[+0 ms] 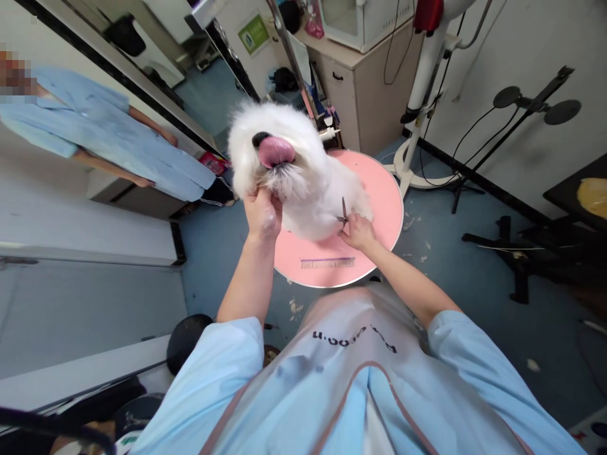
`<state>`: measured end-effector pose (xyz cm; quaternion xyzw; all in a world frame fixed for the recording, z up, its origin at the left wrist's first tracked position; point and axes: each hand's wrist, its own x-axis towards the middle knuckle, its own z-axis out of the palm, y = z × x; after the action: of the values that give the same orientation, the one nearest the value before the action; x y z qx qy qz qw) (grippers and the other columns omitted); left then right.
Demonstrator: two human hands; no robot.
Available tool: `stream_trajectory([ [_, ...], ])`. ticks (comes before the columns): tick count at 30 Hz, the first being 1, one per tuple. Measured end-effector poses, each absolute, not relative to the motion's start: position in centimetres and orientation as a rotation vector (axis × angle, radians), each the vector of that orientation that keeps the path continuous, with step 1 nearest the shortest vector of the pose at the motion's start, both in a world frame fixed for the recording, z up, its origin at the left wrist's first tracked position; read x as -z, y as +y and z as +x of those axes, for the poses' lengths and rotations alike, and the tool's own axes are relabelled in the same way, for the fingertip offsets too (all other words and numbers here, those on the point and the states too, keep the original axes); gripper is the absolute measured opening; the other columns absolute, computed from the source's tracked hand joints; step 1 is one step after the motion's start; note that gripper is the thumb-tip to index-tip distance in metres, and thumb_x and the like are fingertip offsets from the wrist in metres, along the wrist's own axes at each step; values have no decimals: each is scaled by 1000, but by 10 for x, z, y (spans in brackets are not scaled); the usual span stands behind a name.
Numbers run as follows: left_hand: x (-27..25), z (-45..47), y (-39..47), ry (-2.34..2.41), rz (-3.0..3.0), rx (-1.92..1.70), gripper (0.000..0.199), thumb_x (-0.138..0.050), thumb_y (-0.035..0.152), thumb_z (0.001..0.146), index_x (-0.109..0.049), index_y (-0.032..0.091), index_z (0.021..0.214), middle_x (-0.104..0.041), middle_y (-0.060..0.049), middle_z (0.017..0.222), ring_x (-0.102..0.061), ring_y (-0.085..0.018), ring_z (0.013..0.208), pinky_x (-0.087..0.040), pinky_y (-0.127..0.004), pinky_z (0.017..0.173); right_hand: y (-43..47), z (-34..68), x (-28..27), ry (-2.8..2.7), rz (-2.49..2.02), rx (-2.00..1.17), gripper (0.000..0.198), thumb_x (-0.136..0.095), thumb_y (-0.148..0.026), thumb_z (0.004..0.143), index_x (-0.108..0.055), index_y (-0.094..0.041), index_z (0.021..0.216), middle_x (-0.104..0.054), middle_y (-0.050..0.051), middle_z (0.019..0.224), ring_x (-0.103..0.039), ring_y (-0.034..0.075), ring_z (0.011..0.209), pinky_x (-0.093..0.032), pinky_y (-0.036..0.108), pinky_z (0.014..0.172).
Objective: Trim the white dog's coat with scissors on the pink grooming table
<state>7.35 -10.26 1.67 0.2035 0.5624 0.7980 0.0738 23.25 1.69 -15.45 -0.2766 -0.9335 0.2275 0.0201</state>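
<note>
A fluffy white dog (327,183) sits on a round pink grooming table (386,202), its muzzle raised and its tongue out over its nose. Under its jaw, my left hand (263,213) is closed on the chin, fingers partly lost in the fur. My right hand (359,232) grips a pair of scissors (344,208) beside the dog's flank, blades apart and pointing away from me. Whether the blades touch the coat I cannot tell. A metal comb (327,263) with a purplish spine lies on the table's near side.
A metal post (291,57) rises behind the dog. Farther back stand a wooden cabinet (353,95) and a white stand (410,139) with hanging cables. Another person in a blue gown (109,129) is at the left. Tufts of fur (296,308) litter the floor.
</note>
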Motion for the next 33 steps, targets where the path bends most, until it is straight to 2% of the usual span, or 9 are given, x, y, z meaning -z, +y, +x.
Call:
stream_trajectory([
  [5, -19, 71, -101, 1688, 673, -2383, 45, -86, 36, 63, -67, 22, 101, -71, -5, 115, -63, -22, 120, -57, -30, 99, 21, 233, 157, -2855, -924, -802, 48, -40, -19, 94, -42, -14, 141, -58, 19, 134, -63, 29, 104, -49, 39, 81],
  [11, -14, 66, -101, 1724, 667, -2361, 45, -87, 36, 64, -68, 23, 102, -72, -4, 111, -65, -21, 118, -57, -28, 97, 19, 234, 158, -2798, -930, -826, 46, -49, -24, 91, -48, -13, 135, -60, 19, 131, -64, 31, 106, -51, 41, 84],
  [14, -14, 63, -102, 1758, 698, -2310, 38, -84, 38, 69, -68, 22, 99, -72, -4, 103, -65, -21, 118, -57, -28, 96, -3, 235, 156, -2707, -1054, -842, 54, -43, -18, 90, -39, -12, 144, -59, 20, 133, -64, 30, 107, -52, 38, 79],
  [16, -15, 59, -102, 1714, 746, -2303, 37, -83, 38, 69, -68, 21, 98, -72, -4, 101, -65, -21, 117, -56, -28, 97, -31, 237, 155, -2646, -1143, -828, 58, -47, -23, 90, -36, -10, 145, -59, 21, 132, -63, 31, 108, -52, 38, 79],
  [19, -18, 54, -102, 1646, 796, -2273, 35, -82, 36, 70, -67, 21, 99, -71, -3, 103, -66, -20, 113, -57, -28, 95, -87, 229, 153, -2600, -1217, -963, 44, -49, -27, 91, -48, -12, 132, -65, 18, 117, -65, 30, 99, -52, 37, 76],
  [22, -18, 51, -101, 1651, 789, -2183, 30, -81, 36, 72, -67, 19, 92, -70, -3, 90, -69, -18, 96, -58, -27, 85, -131, 205, 146, -2445, -1209, -1168, 30, -47, -26, 92, -53, -18, 120, -68, 12, 104, -66, 27, 93, -51, 35, 75],
  [26, -16, 52, -99, 1576, 820, -2100, 35, -82, 40, 69, -66, 20, 93, -67, -2, 83, -68, -16, 86, -57, -24, 76, -148, 168, 136, -2151, -1223, -1174, 44, -55, -44, 90, -48, -20, 125, -65, 13, 113, -65, 29, 99, -51, 36, 74],
  [30, -14, 52, -96, 1563, 868, -2025, 42, -83, 46, 69, -66, 22, 99, -67, -2, 87, -67, -15, 85, -56, -24, 72, -150, 153, 137, -2056, -1317, -1214, 36, -43, -25, 92, -44, -18, 127, -67, 14, 106, -65, 28, 90, -51, 37, 70],
  [33, -13, 50, -93, 1589, 889, -1990, 45, -81, 49, 71, -66, 22, 103, -67, -3, 91, -67, -17, 87, -57, -26, 73, -156, 148, 138, -2026, -1280, -1230, 35, -48, -30, 91, -46, -19, 123, -67, 12, 104, -65, 28, 92, -52, 37, 73],
])
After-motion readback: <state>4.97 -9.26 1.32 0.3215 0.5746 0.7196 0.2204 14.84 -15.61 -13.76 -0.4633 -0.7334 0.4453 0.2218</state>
